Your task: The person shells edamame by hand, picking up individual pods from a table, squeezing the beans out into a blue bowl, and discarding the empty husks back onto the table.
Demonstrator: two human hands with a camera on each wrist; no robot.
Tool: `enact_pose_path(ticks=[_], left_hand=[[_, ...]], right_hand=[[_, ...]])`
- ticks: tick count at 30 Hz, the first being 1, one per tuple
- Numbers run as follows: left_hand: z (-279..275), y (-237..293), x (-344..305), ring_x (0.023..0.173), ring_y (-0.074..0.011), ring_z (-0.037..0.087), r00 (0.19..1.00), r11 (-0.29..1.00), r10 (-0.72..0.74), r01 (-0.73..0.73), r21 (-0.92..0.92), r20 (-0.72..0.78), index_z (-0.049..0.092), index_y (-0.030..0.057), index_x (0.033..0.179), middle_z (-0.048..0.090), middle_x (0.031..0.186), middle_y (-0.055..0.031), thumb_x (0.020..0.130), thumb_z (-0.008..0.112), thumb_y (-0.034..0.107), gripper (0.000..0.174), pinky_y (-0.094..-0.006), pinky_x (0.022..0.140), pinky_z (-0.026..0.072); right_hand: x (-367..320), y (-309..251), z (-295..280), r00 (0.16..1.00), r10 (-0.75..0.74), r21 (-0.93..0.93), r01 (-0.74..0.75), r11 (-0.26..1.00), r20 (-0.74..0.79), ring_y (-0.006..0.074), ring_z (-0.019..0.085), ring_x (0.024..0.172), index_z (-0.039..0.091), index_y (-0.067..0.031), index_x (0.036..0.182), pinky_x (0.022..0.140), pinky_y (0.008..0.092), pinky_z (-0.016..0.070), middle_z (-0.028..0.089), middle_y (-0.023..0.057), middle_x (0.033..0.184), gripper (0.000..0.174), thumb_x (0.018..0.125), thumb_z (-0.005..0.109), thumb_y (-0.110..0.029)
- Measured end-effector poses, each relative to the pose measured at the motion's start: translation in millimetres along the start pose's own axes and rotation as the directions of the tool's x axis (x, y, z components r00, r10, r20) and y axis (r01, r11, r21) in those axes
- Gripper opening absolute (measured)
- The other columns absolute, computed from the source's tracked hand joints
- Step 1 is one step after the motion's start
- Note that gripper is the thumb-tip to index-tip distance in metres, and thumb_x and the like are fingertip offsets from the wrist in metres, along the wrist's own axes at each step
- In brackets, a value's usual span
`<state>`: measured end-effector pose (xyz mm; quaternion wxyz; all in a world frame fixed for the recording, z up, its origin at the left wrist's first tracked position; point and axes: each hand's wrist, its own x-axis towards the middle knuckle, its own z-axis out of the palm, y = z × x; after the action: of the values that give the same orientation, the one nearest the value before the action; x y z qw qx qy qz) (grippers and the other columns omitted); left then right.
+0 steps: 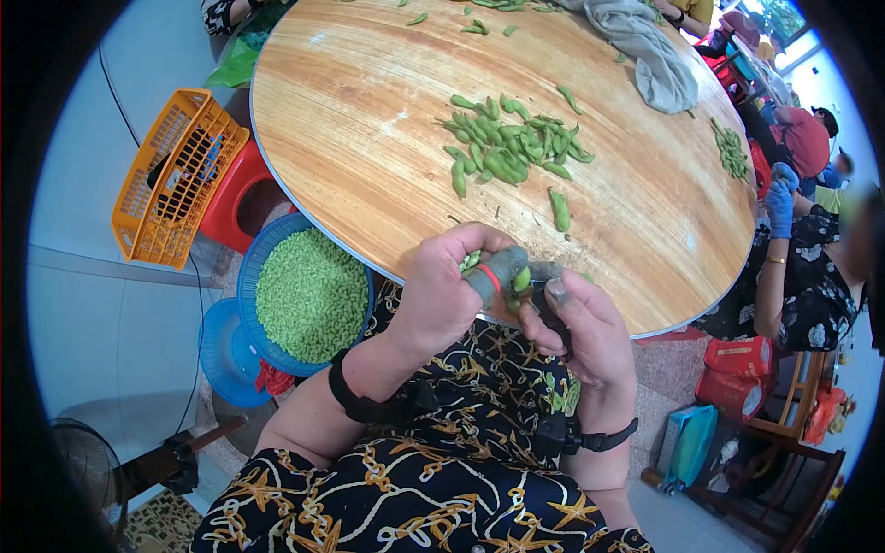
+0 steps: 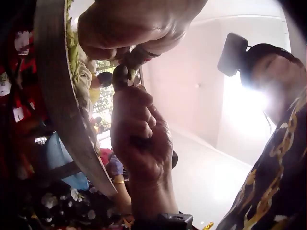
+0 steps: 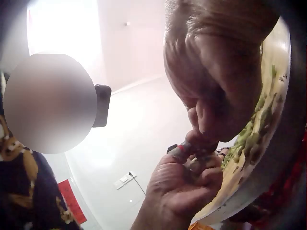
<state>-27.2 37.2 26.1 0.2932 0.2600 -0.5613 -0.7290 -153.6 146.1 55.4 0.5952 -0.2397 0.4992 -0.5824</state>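
Note:
Both hands meet over the near edge of the round wooden table. My left hand, a grey cot with a red band on its thumb, pinches a green edamame pod. My right hand pinches the same pod from the right with a grey-tipped thumb, fingers curled round something small and dark. In the left wrist view the right hand is curled below the left hand. In the right wrist view the left hand sits under the right hand.
A pile of unshelled pods lies mid-table, with a grey cloth at the far side. A blue basket of shelled beans stands by my left knee, beside an orange crate. Other people sit at the right.

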Motion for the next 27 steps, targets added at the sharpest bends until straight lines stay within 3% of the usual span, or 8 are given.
enact_pose_path(ticks=[8,11,13,18,20,22,25,27], left_hand=[[4.6,19.7,-6.2,0.071,-0.0081,0.055,0.978,0.778,0.207,-0.179,0.603,0.024,0.06,-0.0012,0.083,0.059,0.076,-0.0022,0.083,0.06,0.01,0.011,-0.0213,0.065,0.0431],[-1.5,12.1,0.2,0.072,-0.0082,0.055,0.983,0.895,0.157,-0.181,0.407,0.092,0.06,-0.0004,0.084,0.058,0.076,-0.002,0.084,0.059,0.012,0.013,-0.02,0.064,0.0431],[-4.3,4.9,1.9,0.073,-0.008,0.056,0.963,0.962,-0.143,0.189,-0.196,0.23,0.058,0.0007,0.088,0.058,0.079,-0.0021,0.085,0.06,0.014,0.014,-0.0192,0.065,0.0445],[-3.3,-7.4,5.8,0.076,-0.008,0.056,0.957,0.913,-0.148,0.228,-0.338,0.248,0.056,0.0015,0.092,0.058,0.085,-0.0032,0.085,0.061,0.012,0.014,-0.02,0.066,0.047],[2.3,-9.4,5.3,0.076,-0.0081,0.057,0.967,0.915,-0.146,0.213,-0.343,0.21,0.056,0.0017,0.093,0.058,0.087,-0.0038,0.085,0.061,0.011,0.013,-0.0204,0.067,0.0476],[6.9,-11.5,2.6,0.075,-0.0071,0.056,0.989,0.98,0.063,-0.087,0.176,0.136,0.058,0.0019,0.097,0.058,0.089,-0.0037,0.085,0.06,0.01,0.014,-0.0196,0.065,0.0463],[1.9,-16.7,10.8,0.073,-0.0047,0.055,0.948,0.875,0.29,-0.318,0.366,0.13,0.059,0.0016,0.102,0.057,0.089,-0.002,0.086,0.058,0.009,0.017,-0.019,0.062,0.0447],[-0.8,-12.0,9.9,0.073,-0.0042,0.054,0.972,0.916,0.201,-0.23,0.328,0.121,0.059,0.0011,0.103,0.057,0.089,-0.0012,0.086,0.057,0.007,0.018,-0.0191,0.062,0.0439]], right_hand=[[3.9,16.2,-6.6,0.997,-0.053,-0.159,0.061,0.985,0.055,0.0036,0.032,0.046,0.054,-0.0034,0.082,0.042,0.0186,0.0255,0.043,-0.0037,0.057,0.023,0.096,0.042,-0.018],[5.9,11.4,4.3,0.999,0.022,0.082,-0.024,0.996,0.033,0.0027,0.032,0.046,0.054,-0.003,0.089,0.041,0.0174,0.0251,0.047,-0.0022,0.063,0.019,0.095,0.043,-0.017],[7.2,12.4,0.1,0.995,0.08,0.159,-0.087,0.983,0.052,0.0023,0.032,0.046,0.053,-0.0029,0.093,0.041,0.0168,0.0251,0.048,-0.0017,0.065,0.017,0.095,0.043,-0.017],[10.6,16.6,-3.0,0.987,0.097,0.401,-0.142,0.905,0.131,0.002,0.031,0.045,0.052,-0.0029,0.1,0.041,0.0153,0.0251,0.048,-0.0019,0.066,0.016,0.095,0.043,-0.015],[11.6,13.5,-0.1,0.999,0.013,0.163,-0.007,0.987,-0.037,0.0015,0.034,0.047,0.054,-0.0021,0.099,0.042,0.0157,0.0271,0.049,-0.0022,0.064,0.016,0.094,0.046,-0.015],[14.3,15.8,-0.2,0.985,-0.086,-0.075,0.075,0.994,-0.148,0.0018,0.038,0.048,0.056,-0.0014,0.096,0.043,0.0168,0.0297,0.051,-0.0024,0.063,0.016,0.093,0.048,-0.014],[18.7,17.9,-0.7,0.936,-0.257,-0.444,0.128,0.887,-0.242,0.0027,0.044,0.052,0.058,0.0,0.091,0.046,0.019,0.0345,0.053,-0.0025,0.06,0.016,0.092,0.051,-0.015],[21.9,16.1,-1.9,0.92,-0.306,-0.563,0.122,0.817,-0.245,0.0033,0.046,0.054,0.059,0.0006,0.089,0.047,0.0202,0.0368,0.054,-0.0024,0.059,0.017,0.091,0.053,-0.015]])
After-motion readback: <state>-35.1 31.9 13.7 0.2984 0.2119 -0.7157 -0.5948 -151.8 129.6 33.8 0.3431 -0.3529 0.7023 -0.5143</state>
